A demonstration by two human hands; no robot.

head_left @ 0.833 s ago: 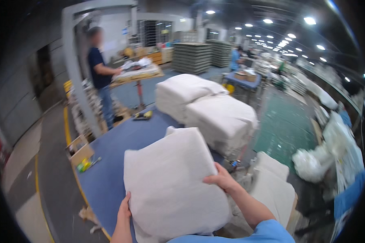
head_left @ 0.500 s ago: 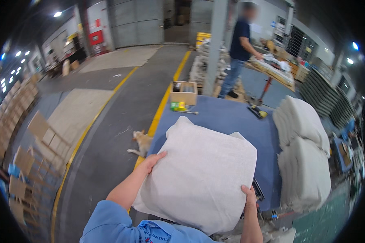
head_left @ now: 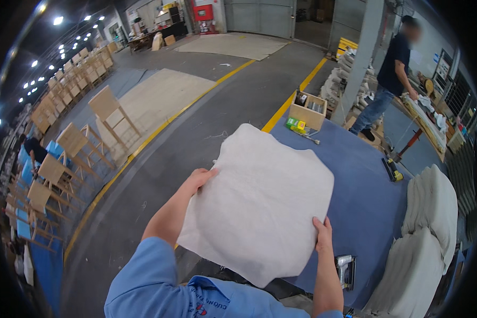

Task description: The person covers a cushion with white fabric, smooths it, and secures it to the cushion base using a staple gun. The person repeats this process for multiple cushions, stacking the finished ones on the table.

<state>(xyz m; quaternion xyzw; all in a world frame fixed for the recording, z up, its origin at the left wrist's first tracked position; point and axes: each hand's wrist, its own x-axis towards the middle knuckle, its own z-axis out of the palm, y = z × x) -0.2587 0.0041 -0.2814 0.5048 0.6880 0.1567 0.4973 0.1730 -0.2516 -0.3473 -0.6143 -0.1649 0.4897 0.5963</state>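
A pale, off-white fabric-covered cushion is held between my two hands, over the near left part of the blue-topped table. My left hand is closed on its left edge, fingers partly hidden beneath the cloth. At the lower right edge, my right hand grips it with the thumb on top. Beside my right forearm lies a silver and black staple gun. The cushion's underside is hidden.
At the table's right stand stacks of similar pale cushions. Its far end carries a wooden box, a green-yellow carton and a yellow-black tool. A person stands beyond, near a post. Wooden chairs line the left.
My view has swung left, so the table and stacks sit farther right. The cushion is still in both hands, now tilted differently. The staple gun shows more fully; the cat is out of sight.
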